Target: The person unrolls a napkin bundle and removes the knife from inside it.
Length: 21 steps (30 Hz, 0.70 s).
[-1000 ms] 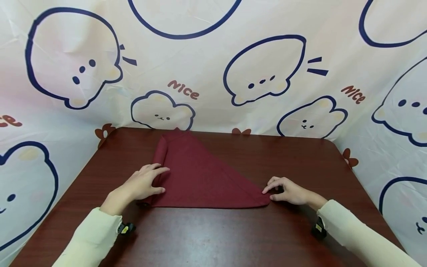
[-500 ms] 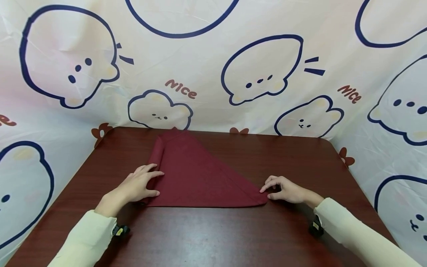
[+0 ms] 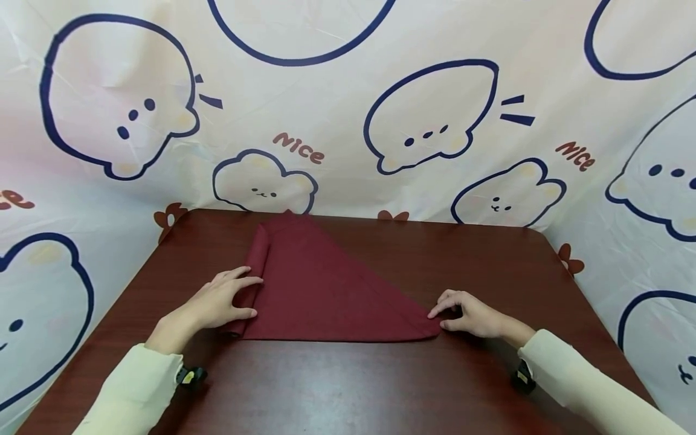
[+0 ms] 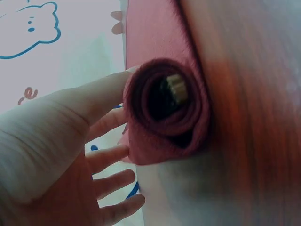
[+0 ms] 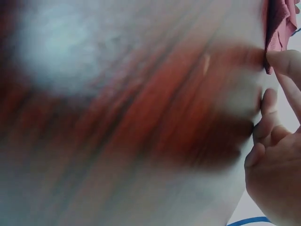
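A dark red cloth (image 3: 331, 290) lies on the table in a rough triangle, its left side turned into a roll (image 3: 260, 251). My left hand (image 3: 209, 305) rests over the near part of that roll, thumb and fingers spread. In the left wrist view, the roll's end (image 4: 200, 106) shows wound layers around a dark hollow. Inside it sits a small ridged yellowish piece (image 4: 177, 89), its kind unclear. My right hand (image 3: 475, 314) pinches the cloth's right corner between thumb and forefinger. Its other fingers are bent beside the corner in the right wrist view.
The brown wooden table (image 3: 348, 386) reaches back to a pale hanging sheet (image 3: 337, 103) printed with blue cartoon outlines. That sheet also stands along the left and right sides. A black band (image 3: 191, 376) is worn on the left wrist, another band (image 3: 523, 376) on the right.
My left hand has shifted a little to the left, and the rolled edge has moved slightly left with it. The right hand keeps its hold on the corner.
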### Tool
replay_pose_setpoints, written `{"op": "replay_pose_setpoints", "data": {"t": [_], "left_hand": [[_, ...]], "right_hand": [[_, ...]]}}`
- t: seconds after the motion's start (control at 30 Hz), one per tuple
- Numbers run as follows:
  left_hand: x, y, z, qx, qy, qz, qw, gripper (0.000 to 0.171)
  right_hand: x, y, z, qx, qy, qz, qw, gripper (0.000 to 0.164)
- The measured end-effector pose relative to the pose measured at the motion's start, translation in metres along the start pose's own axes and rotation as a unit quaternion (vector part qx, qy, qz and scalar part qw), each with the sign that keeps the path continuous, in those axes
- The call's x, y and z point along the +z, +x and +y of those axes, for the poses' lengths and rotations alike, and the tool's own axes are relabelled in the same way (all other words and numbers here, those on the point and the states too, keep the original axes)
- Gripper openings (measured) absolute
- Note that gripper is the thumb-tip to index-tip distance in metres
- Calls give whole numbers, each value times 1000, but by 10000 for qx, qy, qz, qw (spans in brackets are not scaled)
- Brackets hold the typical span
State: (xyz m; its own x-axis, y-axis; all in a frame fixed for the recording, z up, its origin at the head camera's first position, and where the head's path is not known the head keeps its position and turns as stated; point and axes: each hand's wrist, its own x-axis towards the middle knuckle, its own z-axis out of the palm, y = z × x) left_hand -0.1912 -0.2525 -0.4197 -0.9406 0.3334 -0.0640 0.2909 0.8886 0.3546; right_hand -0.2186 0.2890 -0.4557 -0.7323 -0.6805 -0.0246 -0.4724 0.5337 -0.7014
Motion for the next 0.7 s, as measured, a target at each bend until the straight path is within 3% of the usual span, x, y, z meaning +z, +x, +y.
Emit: {"op": "replay_pose_setpoints", "data": {"t": [0.2, 0.7], "left_hand": [[-2, 0, -2, -42, -175, -125, 9998, 62], [8, 8, 28, 173, -399, -321, 9985, 61]], "right_hand": [[-3, -9, 1, 285, -381, 187, 9987, 20], [-18, -42, 22, -27, -363, 440, 9984, 19]]}}
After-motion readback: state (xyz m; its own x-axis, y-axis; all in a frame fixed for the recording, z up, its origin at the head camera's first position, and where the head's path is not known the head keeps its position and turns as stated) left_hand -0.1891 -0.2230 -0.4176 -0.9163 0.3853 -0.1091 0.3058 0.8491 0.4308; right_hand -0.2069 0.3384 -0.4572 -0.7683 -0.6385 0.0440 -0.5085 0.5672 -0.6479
